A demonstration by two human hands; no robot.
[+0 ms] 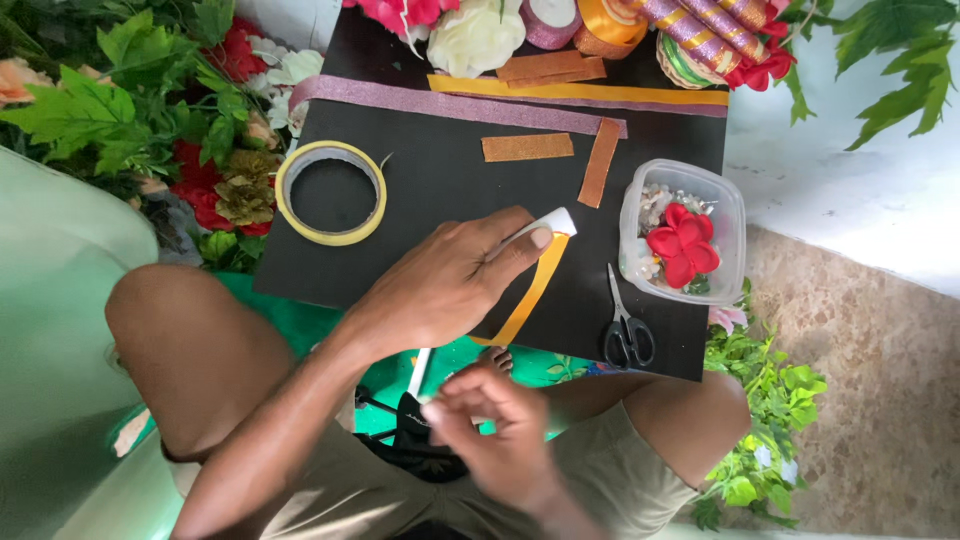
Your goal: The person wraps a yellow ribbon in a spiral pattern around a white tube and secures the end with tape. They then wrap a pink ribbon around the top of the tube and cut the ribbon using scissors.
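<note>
Right hand (495, 440) sits nearest the camera, blurred above the lap, fingers curled; whether it grips anything cannot be told. Black board (440, 190) spans the knees as a work surface, keeping materials flat and within reach. Left hand (450, 280) rests on the board, closed around a white glue stick (555, 222), its tip pressed onto the upper end of 1 yellow ribbon strip (530, 295), apparently pinning it flat. Tape roll (331, 192) lies to the left. Clear plastic tub (730, 200), holding a red flower (682, 245), stands at the right edge. Scissors (627, 335) lie shut just below it.
</note>
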